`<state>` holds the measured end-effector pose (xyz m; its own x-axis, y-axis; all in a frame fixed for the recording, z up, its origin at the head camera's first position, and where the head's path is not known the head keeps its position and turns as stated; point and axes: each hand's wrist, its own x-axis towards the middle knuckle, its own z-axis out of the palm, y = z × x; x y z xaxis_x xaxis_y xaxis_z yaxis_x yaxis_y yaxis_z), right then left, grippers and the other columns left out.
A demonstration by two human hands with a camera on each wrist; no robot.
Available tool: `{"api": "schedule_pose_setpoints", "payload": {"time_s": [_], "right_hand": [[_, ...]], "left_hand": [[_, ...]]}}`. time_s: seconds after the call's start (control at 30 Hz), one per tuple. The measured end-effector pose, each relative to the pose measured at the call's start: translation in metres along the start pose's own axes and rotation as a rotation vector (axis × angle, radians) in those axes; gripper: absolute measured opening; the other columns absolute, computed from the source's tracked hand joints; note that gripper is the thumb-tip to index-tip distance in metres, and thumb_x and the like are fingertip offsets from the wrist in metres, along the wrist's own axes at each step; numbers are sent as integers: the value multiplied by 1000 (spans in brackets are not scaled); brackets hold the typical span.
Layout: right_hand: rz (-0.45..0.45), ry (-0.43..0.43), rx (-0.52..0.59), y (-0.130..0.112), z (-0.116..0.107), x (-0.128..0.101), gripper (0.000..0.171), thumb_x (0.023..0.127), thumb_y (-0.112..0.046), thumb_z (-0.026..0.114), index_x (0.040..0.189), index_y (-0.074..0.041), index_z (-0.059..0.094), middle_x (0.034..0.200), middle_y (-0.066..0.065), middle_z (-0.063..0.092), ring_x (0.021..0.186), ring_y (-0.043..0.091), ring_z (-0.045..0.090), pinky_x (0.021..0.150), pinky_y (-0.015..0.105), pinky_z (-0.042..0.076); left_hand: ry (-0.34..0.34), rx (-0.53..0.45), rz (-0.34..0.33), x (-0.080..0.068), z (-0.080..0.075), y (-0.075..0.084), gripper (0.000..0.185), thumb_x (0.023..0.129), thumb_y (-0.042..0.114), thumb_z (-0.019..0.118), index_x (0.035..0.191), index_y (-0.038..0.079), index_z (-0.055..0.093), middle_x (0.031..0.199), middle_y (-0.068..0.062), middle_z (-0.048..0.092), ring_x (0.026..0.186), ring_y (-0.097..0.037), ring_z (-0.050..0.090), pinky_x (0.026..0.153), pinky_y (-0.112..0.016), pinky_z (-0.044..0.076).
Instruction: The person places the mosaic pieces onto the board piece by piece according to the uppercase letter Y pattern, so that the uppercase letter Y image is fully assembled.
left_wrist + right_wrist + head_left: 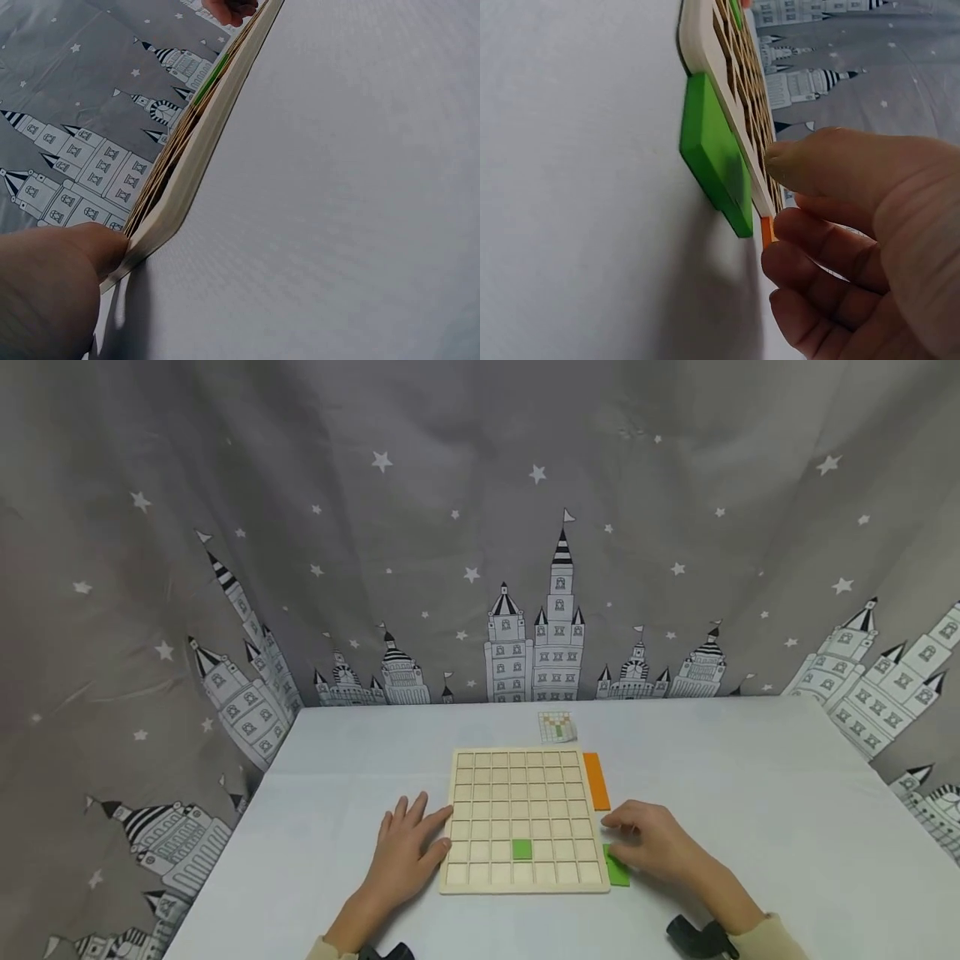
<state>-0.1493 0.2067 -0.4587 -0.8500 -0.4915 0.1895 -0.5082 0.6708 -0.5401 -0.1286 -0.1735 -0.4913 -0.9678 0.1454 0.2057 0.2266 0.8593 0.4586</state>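
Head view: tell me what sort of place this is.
Probably a staged tabletop set for recording, not a lived-in room: a white table before a castle-and-star printed grey backdrop, with only a wooden grid board and coloured pieces on it.

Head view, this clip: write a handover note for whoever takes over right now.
Left hand: flat on the table, fingers against the left edge of the wooden grid board, holding nothing.
Right hand: fingers loosely curled over the green piece beside the board's right edge; no grip visible.
Done: one green square sits in the board, second row from the near edge.
Left: the green piece and the orange strip still lie outside. A small pattern card lies behind the board.
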Motion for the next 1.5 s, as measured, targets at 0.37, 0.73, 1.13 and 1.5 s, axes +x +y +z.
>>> {"api": "schedule_pose_setpoints", "payload": {"time_s": [0.37,0.73,1.13,1.5], "right_hand": [[104,-41,60,-6,24,-27,28,74,-13,81,101,-9,74,90,-9,68,73,-3,49,62,19,47],[80,-67,37,-3,7,-21,28,73,-11,81,100,-11,74,92,-8,68,74,-1,50,64,20,48],[68,-44,2,2,1,-9,27,75,-9,80,101,-10,74,93,-6,69,74,-1,51,64,20,48],[110,-35,-3,0,5,-3,22,78,-9,77,100,-11,74,90,-8,68,73,0,50,64,20,47]], "left_hand": [[-97,-11,24,-3,2,-4,42,92,34,61,132,22,62,150,-21,42,143,-51,26,110,-72,16],[-51,-27,17,-4,5,6,42,92,33,61,132,21,62,150,-22,42,142,-52,27,110,-71,17],[-20,-2,10,1,1,6,43,92,33,61,133,20,61,151,-22,41,142,-52,26,111,-70,17],[-12,-15,-4,-2,-3,1,44,91,33,63,132,19,62,151,-23,41,142,-52,25,110,-71,16]]}}
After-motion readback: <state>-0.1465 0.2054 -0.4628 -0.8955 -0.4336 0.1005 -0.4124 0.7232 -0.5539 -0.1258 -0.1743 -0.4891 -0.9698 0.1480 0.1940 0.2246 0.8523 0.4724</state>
